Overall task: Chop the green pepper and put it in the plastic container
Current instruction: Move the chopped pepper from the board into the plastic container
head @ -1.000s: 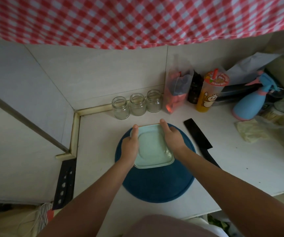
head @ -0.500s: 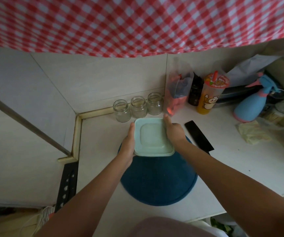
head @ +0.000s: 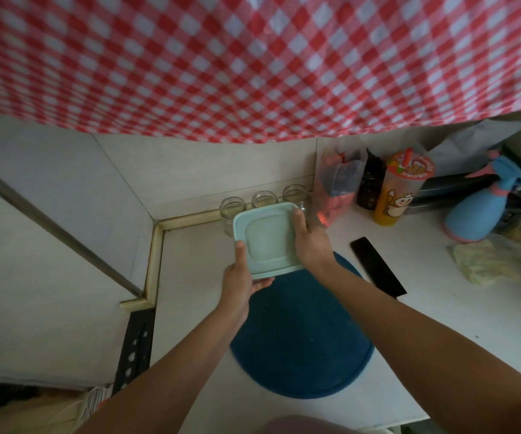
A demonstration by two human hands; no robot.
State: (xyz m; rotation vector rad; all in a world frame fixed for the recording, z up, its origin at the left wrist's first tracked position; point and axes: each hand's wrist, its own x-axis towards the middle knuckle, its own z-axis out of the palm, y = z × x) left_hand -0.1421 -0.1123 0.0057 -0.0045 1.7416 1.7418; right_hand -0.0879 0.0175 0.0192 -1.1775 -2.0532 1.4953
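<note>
The left hand (head: 239,278) and right hand (head: 311,242) grip opposite edges of the pale-green square lidded plastic container (head: 265,236), held beyond the round blue chopping board (head: 300,339). Best kept level, then set on the white worktop (head: 441,308) clear of the board.

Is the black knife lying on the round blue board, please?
No, the black knife lies on the white counter, to the right of the round blue board, not on it.
</note>
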